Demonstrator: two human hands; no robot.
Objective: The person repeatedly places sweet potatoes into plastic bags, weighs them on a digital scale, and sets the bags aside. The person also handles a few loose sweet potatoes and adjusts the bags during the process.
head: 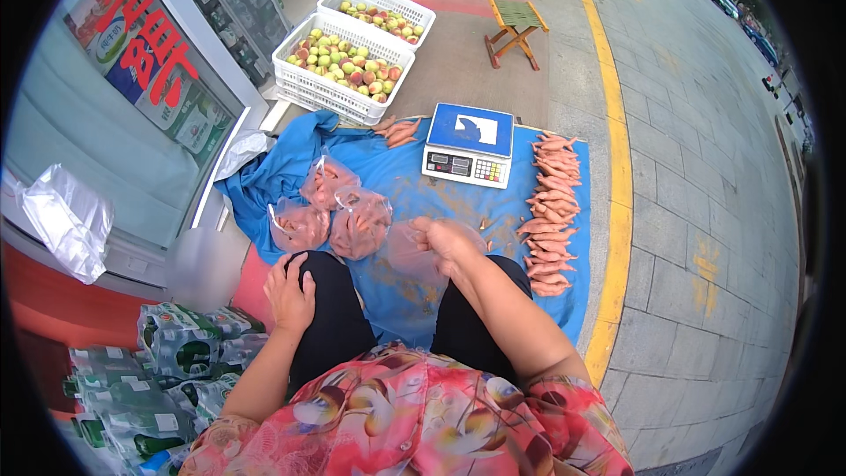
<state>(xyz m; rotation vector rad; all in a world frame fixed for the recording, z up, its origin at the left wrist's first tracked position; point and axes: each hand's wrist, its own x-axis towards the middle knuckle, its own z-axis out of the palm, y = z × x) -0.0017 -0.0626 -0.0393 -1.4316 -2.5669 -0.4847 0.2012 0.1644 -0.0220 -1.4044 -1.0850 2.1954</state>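
My left hand (291, 291) rests on my left knee, its fingers spread over the dark trouser leg. Between my knees, my right hand (439, 241) grips a thin, translucent pinkish plastic bag (413, 254) that hangs loosely under it. Several plastic bags of sweet potatoes (360, 225) stand together ahead of my left knee. To the right, a long row of sweet potatoes (552, 211) lies along the edge of the blue cloth (396, 178). At the cloth's far side is a white and blue digital scale (468, 145), near a small pile of sweet potatoes (400, 132).
White plastic crates (344, 89) of peaches stand at the upper left. A folding stool (517, 30) is beyond the scale. Wrapped packs of green bottles (132, 403) are at the lower left, near a glass door. A yellow line (615, 211) borders the paving on the right.
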